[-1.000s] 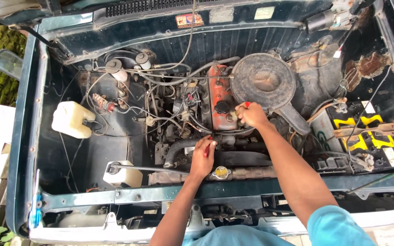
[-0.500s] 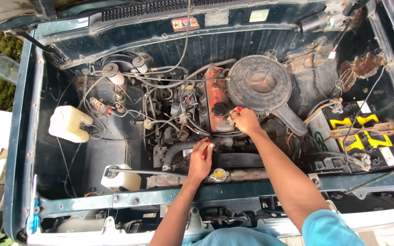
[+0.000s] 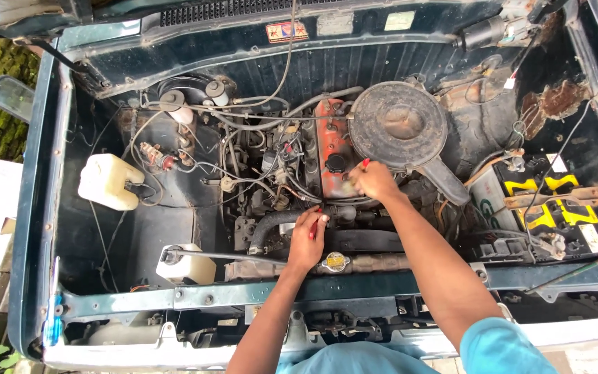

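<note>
Over the engine's near middle, the right hand (image 3: 374, 181) pinches a red-handled tool (image 3: 365, 164) at the orange valve cover (image 3: 331, 149); the left hand (image 3: 308, 239) grips another red tool (image 3: 315, 214) beside the radiator cap (image 3: 335, 262). Work looks midway: the air cleaner (image 3: 397, 125), far right, remains fitted.

Soft, even daylight is filling the engine bay (image 3: 174, 228); deep corners are staying shadowed, edges are bending slightly, and focus is holding sharp.

Black battery (image 3: 555, 204) with yellow caps at right; white reservoir (image 3: 109, 181) at left.
</note>
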